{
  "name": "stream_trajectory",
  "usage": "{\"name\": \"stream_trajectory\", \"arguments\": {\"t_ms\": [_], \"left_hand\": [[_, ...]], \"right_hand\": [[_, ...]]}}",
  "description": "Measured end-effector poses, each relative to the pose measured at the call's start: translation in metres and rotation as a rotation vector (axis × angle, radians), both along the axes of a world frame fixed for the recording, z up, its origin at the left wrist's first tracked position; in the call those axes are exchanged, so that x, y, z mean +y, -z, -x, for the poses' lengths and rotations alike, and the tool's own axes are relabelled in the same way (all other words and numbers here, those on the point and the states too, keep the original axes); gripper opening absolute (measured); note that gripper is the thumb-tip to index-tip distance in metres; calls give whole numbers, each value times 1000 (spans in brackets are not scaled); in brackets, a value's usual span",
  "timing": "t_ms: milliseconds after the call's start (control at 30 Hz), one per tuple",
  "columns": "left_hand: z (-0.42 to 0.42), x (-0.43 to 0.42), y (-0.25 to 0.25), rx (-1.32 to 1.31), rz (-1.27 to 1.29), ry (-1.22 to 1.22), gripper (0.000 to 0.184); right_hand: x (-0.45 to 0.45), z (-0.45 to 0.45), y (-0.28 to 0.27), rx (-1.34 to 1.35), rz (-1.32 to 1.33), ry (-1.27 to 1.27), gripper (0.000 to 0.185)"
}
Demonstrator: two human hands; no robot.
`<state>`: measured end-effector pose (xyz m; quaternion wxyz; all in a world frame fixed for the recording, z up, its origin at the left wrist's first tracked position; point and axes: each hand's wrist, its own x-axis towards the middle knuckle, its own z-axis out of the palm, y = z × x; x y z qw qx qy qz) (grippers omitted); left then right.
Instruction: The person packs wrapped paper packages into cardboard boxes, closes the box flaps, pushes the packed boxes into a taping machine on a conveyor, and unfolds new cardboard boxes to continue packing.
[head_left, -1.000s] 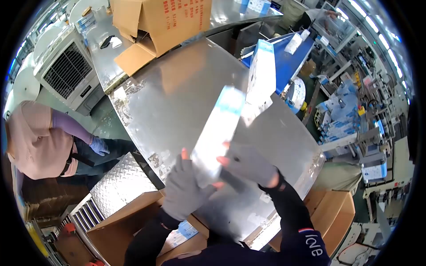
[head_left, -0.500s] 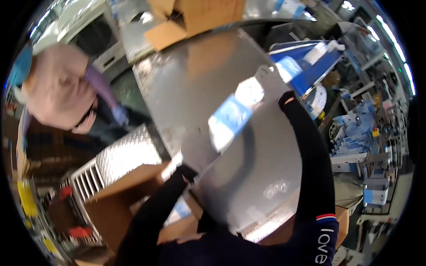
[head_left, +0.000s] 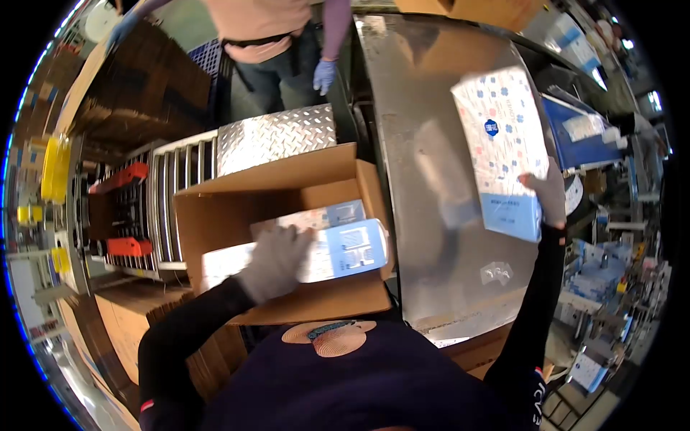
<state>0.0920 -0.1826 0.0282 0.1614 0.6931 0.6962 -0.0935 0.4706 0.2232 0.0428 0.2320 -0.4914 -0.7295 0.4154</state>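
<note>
My left hand (head_left: 277, 264), in a grey glove, is closed over a white and blue pack (head_left: 352, 250) inside an open cardboard box (head_left: 269, 178). Behind that pack, a second patterned pack (head_left: 345, 213) lies in the box, partly covered. My right hand (head_left: 549, 195), gloved too with bare fingertips showing, grips the edge of a white pack (head_left: 499, 136) with a blue end and small printed flowers. This pack is held slightly tilted above the metal table (head_left: 410, 266), and its blurred reflection shows on the surface. Some fingers of both hands are hidden.
A person (head_left: 269, 43) with a blue-gloved hand stands beyond the box. Left of it are a tread plate (head_left: 277, 136), a roller conveyor (head_left: 180, 172) with red parts, and stacked cardboard (head_left: 151, 79). A blue chute (head_left: 575, 133) lies right of the table, with machinery beyond.
The view has turned left. My left hand has moved from the table into the box with a pack. My right hand has raised a pack at the table's right side.
</note>
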Motion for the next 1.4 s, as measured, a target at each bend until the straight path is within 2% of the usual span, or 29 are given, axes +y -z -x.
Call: {"name": "stream_trajectory", "arguments": {"t_ms": [33, 67, 133, 167, 233, 267, 300, 367, 400, 467, 533, 567, 600, 633, 667, 733, 767, 833, 867, 933, 1000, 1067, 1100, 1133, 1167, 1200, 1267, 1333, 1400], "left_hand": [[-8, 4, 18, 7, 186, 30, 71], [-11, 9, 35, 10, 371, 66, 73], [4, 22, 82, -348, 630, 83, 83], [18, 36, 114, -588, 583, -170, 80], [33, 56, 124, -492, 399, -319, 74], [33, 63, 131, -392, 361, -322, 72], [29, 65, 142, -365, 356, -307, 69], [16, 64, 160, -390, 362, -250, 64], [11, 66, 167, -414, 371, -220, 62], [2, 73, 181, -467, 426, -150, 58], [15, 81, 179, -384, 474, -106, 50], [33, 83, 161, -477, 530, -214, 54], [52, 86, 143, -564, 580, -329, 59], [60, 82, 134, -281, 327, -418, 60], [72, 77, 126, -206, 380, -495, 62], [86, 55, 204, -167, 254, -542, 63], [86, 48, 210, -193, 371, -592, 77], [89, 40, 245, -150, 390, -520, 72], [88, 41, 258, -101, 384, -466, 70], [95, 41, 267, -63, 436, -355, 65], [106, 52, 261, -49, 488, -255, 61], [106, 68, 251, -72, 502, -167, 58], [94, 80, 239, -105, 444, -129, 57], [84, 88, 226, -135, 379, -94, 56], [58, 96, 191, -183, 273, -132, 53], [40, 97, 173, -257, 140, -128, 51], [4, 110, 122, -240, 248, -55, 47], [-26, 112, 87, -411, 121, -9, 40], [-52, 111, 72, -495, -46, 52, 34]], "right_hand": [[-45, 34, -35, 95, -11, -73, 66], [-81, 57, -64, -76, -254, -131, 73], [-133, 96, -100, -134, -446, -369, 77], [-154, 112, -104, -94, -447, -526, 76], [-196, 160, -97, -173, -568, -794, 67], [-206, 187, -73, -13, -618, -923, 62], [-217, 212, -55, -85, -450, -932, 59], [-225, 271, 40, -223, -573, -1001, 57], [-221, 301, 90, -348, -723, -1084, 56], [-222, 329, 194, -688, -675, -1177, 58], [-234, 334, 295, -684, -860, -887, 52], [-243, 329, 301, -750, -863, -905, 49], [-258, 319, 266, -945, -776, -869, 62], [-268, 301, 223, -952, -594, -881, 69], [-272, 289, 190, -951, -421, -877, 76], [-250, 270, 185, -982, 102, -788, 98], [-242, 266, 202, -1010, 59, -873, 102], [-235, 266, 272, -1000, -48, -970, 113], [-235, 269, 240, -1002, 44, -937, 117], [-231, 278, 284, -811, -59, -907, 110], [-241, 245, 185, -198, -8, -754, 51], [-251, 189, 111, 284, -91, -497, 40], [-260, 155, 102, 218, -259, -269, 36], [-271, 116, 90, 213, -168, -10, 33], [-269, 69, 117, 31, -595, 114, 27], [-264, 23, 131, -112, -635, 316, 26], [-247, -63, 170, -336, -441, 583, 26], [-228, -130, 241, -604, -270, 549, 24], [-233, -127, 245, -673, -441, 396, 20]]}}
